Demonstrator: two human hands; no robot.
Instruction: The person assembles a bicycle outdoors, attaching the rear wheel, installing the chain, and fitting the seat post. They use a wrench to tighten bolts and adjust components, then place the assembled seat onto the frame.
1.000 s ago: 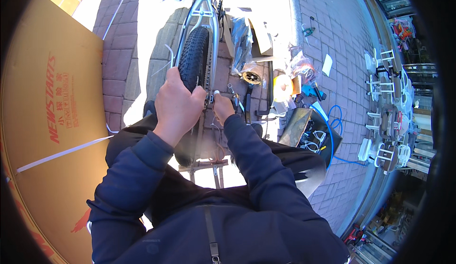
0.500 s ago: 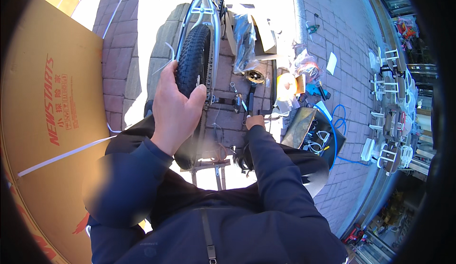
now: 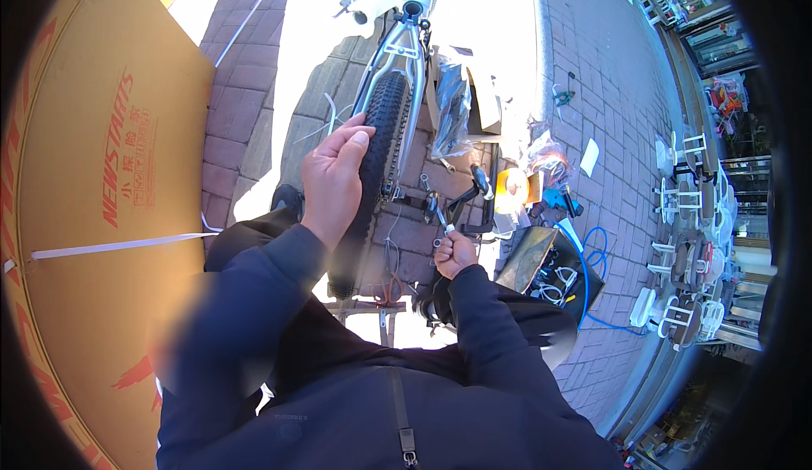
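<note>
A bicycle wheel with a black knobby tire (image 3: 386, 115) stands upright in front of me, between the stays of a silver bicycle frame (image 3: 406, 40). My left hand (image 3: 335, 174) is at the tire's left side, by the left stay. Its thumb is pressed to the bent fingers, and what they pinch is hidden. Lower right, my right hand (image 3: 455, 254) is closed around a slim silver hand tool (image 3: 443, 219) that points up and away. Just beyond the tool is a black crank arm with a pedal (image 3: 480, 181). The chain side of the wheel faces right.
A large cardboard box (image 3: 127, 174) fills the left. To the right sit an open box of tools (image 3: 541, 263), a blue hose (image 3: 585, 292) and a plastic-wrapped bundle (image 3: 452, 106). Several white chairs (image 3: 685, 259) line the far right. Brick paving (image 3: 584, 73) surrounds the bicycle.
My right hand has drawn back toward me, showing the silver tool. The crank arm has swung to the right. My left thumb has closed against the fingers. The view has shifted left.
</note>
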